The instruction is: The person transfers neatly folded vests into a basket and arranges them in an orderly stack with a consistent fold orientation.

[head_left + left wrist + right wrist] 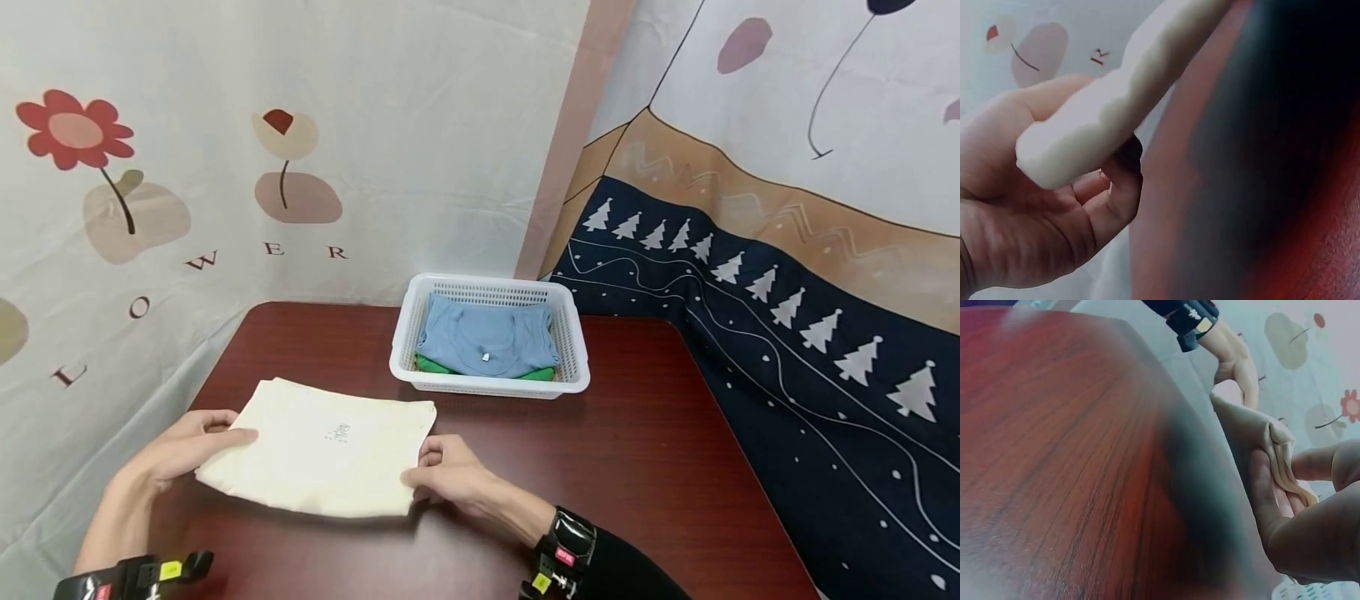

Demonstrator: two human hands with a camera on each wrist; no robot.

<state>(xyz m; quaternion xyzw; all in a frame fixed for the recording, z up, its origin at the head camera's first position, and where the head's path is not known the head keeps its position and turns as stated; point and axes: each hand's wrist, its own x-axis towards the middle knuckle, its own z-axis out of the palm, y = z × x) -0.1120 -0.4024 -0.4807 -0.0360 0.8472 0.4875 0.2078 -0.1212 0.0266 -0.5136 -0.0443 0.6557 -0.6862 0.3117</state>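
A folded cream T-shirt (315,467) with a small dark print is held up just above the table, spread flat between both hands. At its left edge, my left hand (183,446) grips it, thumb on top and fingers underneath. My right hand (453,475) pinches the opposite edge. In the left wrist view, the shirt's thick rounded fold (1097,125) lies between thumb and fingers. Stacked layers of the shirt (1279,447) show between the fingers in the right wrist view. Behind it, a white plastic basket (491,385) holds a folded blue shirt (483,333) on top of green cloth (536,374).
The dark red wooden table (637,467) extends to the right of the hands and in front of the basket. A printed curtain (420,150) hangs behind the table, and a navy one with white trees (750,400) hangs along its right side.
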